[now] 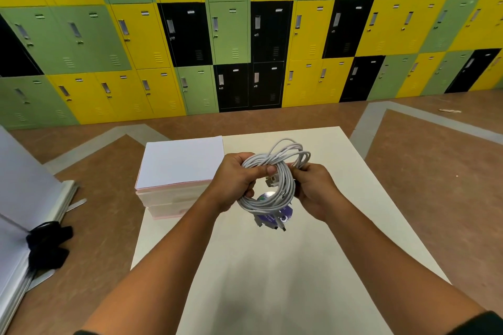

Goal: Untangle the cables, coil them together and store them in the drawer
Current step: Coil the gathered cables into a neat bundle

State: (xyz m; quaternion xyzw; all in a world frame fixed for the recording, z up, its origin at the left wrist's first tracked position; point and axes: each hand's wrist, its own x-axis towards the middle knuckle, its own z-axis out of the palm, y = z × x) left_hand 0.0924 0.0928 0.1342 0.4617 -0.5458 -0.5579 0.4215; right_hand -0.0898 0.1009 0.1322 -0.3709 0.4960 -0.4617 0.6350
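Head view: left hand [235, 179] grips the coiled white cables [262, 205], thumb across the strands; right hand [315, 190] pinches the coil's opposite side. Coil held above the cream table [272, 280], connectors dangling below. Pink-and-white drawer box [177, 166] sits just left.

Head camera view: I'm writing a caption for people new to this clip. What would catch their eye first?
The coil of white cables, gripped by the left hand and the right hand above the pale table at centre frame, draws the eye first. Behind it, a wall of yellow, green and black lockers fills the upper half.
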